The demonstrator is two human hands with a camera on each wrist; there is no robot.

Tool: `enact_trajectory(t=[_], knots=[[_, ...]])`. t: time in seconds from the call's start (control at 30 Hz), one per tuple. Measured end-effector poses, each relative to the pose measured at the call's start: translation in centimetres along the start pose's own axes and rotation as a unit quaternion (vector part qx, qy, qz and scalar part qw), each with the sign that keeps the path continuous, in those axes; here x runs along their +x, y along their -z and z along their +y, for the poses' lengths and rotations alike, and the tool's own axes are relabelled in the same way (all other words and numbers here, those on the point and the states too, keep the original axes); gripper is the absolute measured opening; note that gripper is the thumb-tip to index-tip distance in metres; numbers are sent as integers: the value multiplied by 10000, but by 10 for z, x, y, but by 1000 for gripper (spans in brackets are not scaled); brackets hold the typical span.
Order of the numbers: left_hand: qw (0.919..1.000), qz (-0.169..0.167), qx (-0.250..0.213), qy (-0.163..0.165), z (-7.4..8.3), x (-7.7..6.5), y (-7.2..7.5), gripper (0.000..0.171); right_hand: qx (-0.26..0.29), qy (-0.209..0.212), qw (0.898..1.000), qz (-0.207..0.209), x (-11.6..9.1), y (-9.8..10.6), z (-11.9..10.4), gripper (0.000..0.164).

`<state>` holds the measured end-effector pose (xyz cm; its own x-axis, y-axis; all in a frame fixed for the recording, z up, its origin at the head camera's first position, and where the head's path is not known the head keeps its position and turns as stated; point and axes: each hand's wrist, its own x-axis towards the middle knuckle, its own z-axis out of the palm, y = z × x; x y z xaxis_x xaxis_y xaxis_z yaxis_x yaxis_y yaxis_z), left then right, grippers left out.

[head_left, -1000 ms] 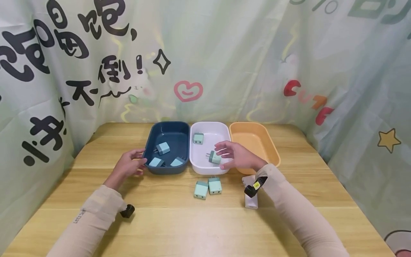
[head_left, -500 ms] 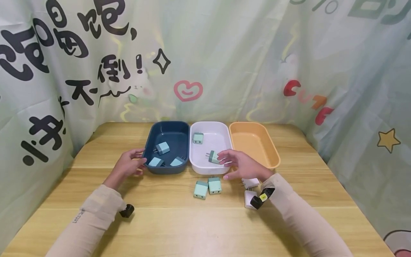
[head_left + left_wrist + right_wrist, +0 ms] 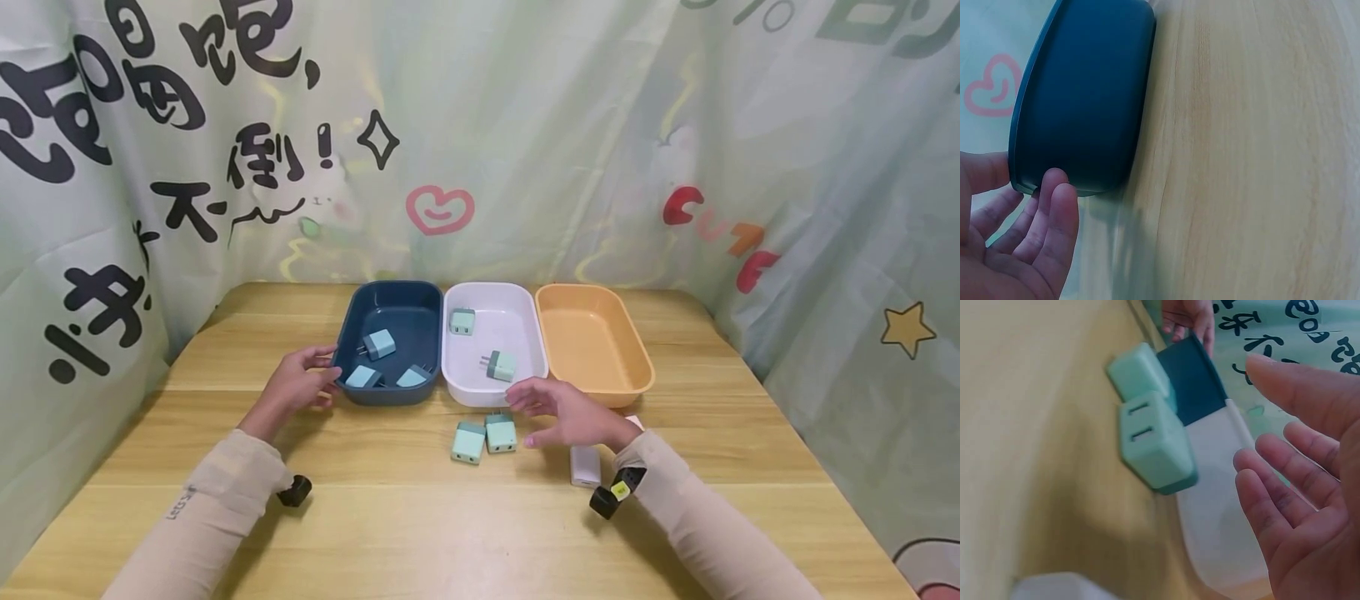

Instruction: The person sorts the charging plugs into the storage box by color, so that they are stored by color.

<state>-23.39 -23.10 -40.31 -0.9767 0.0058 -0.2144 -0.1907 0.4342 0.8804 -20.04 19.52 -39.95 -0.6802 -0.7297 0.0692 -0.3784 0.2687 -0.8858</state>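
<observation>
1. The left hand (image 3: pixel 297 383) touches the outer left side of the navy tray (image 3: pixel 390 397), thumb and fingers loosely apart around its near corner; a light contact, probably to steady it rather than lift it.
2. The right hand (image 3: pixel 573 417) holds nothing: thumb and fingertips stand wide apart above the table (image 3: pixel 450 525), just beside two mint plugs (image 3: pixel 501 433), a spread that would suit taking a small block.
3. Those two sit in front of the white tray (image 3: pixel 487 397), side by side, prongs away from the person and slotted faces toward them, perhaps arranged for easy reach.
4. Three pale blue-green plugs (image 3: pixel 378 345) lie in the navy tray and two green plugs (image 3: pixel 502 366) in the white one, at varied angles, as if released rather than lined up.
5. A whitish plug (image 3: pixel 585 467) lies near the right wrist; another pale piece behind it is mostly hidden by the arm.
6. The trays, with the orange tray (image 3: pixel 592 333) at right, stand in a close row: smooth, apparently plastic, round-cornered, rimmed. The plugs are blocky and seemingly hard, with softened edges and darker prong ends.
7. The table shows pale wood grain; the printed cloth (image 3: pixel 525 150) behind hangs in soft folds.
</observation>
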Motion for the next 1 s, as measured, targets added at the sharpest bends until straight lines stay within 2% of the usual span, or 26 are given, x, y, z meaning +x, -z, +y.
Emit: enact_trajectory(t=[0.23, 0.57, 0.73, 1.0], knots=[[10000, -23, -9, -59, 1, 0, 0, 55, -450, -218, 9987, -136, -4, -7, 10, 65], [9999, -24, -76, -61, 2, -2, 0, 54, -1157, -335, 9927, -51, -3, -15, 17, 65], [9999, -16, -99, -87, 0, -2, -1, 54, -1281, -376, 9910, -83, 2, -20, 21, 64], [9999, 28, -134, -15, 1, -1, -2, 54, -1516, -301, 9879, 89, 7, -22, 25, 56]])
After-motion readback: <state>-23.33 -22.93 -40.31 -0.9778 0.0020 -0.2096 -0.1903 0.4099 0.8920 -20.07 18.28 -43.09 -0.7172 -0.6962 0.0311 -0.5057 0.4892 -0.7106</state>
